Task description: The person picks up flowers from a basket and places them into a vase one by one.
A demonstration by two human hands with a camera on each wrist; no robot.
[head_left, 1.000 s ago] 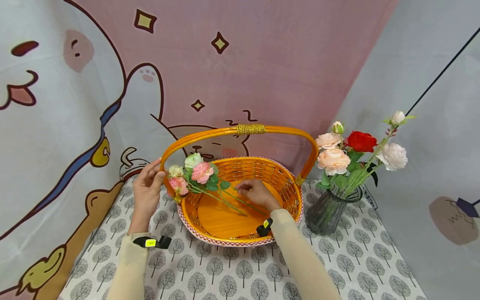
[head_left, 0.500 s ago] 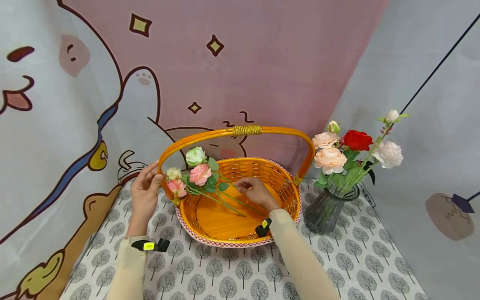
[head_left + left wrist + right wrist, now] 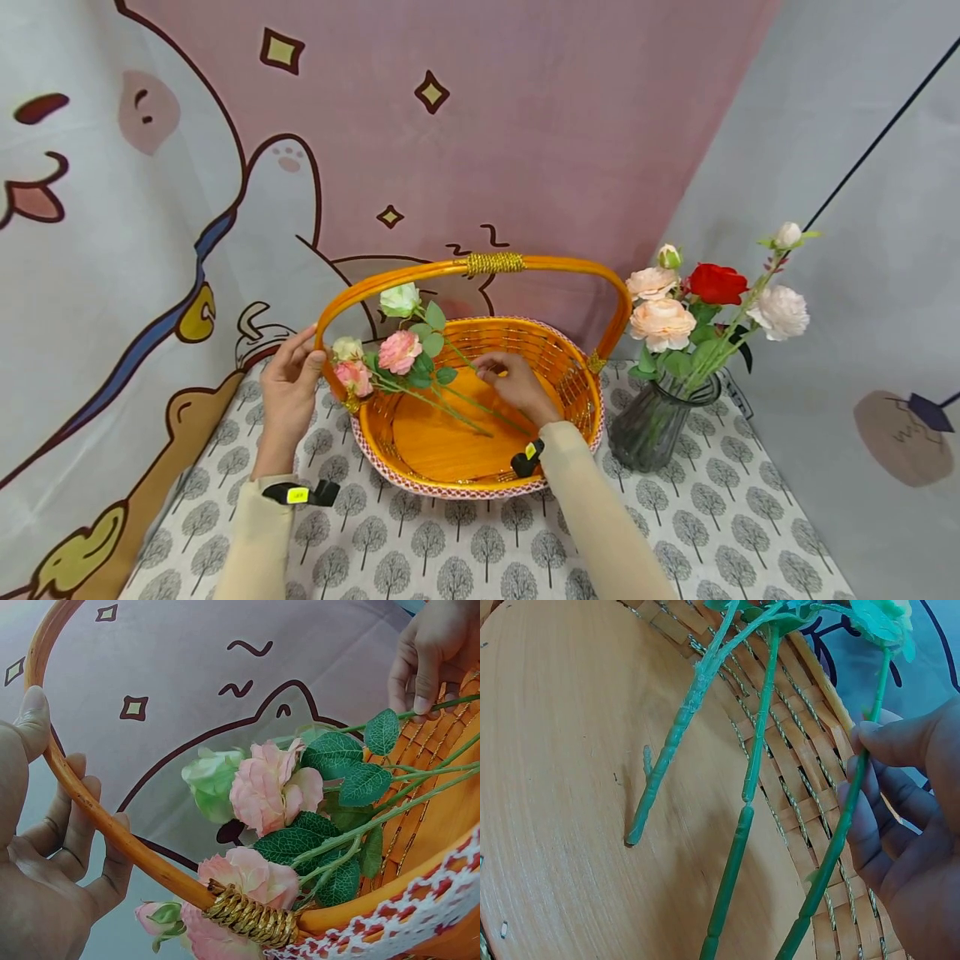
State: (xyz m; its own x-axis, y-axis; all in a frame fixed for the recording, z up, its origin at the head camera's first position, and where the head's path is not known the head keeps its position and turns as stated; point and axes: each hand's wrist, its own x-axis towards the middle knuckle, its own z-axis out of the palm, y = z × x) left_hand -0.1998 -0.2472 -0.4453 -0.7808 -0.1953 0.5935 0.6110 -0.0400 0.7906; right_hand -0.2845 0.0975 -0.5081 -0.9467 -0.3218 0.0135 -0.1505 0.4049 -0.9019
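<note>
My left hand (image 3: pixel 288 387) holds the left side of the orange basket handle (image 3: pixel 90 796), thumb on one side and fingers on the other. Over the basket (image 3: pixel 480 492), my right hand (image 3: pixel 517 387) pinches the green stem (image 3: pixel 842 821) of an artificial pale green rose (image 3: pixel 400 300) between thumb and fingers. That bloom is raised above the others, inside the handle's arch. Pink flowers (image 3: pixel 400 351) and a cream flower (image 3: pixel 347 348) lean at the basket's left end. Their stems (image 3: pixel 731 877) lie across its wooden bottom.
To the right of the basket stands a dark glass vase (image 3: pixel 648 433) with a red rose (image 3: pixel 717 283), peach flowers (image 3: pixel 663 324) and white flowers (image 3: pixel 780 312). A tree-print cloth (image 3: pixel 487 542) covers the table. Cartoon-printed curtains (image 3: pixel 562 125) hang close behind.
The pale green rose has risen up and slightly right, away from the pink flower beside it. Both hands stay in nearly the same places; the head view has shifted slightly.
</note>
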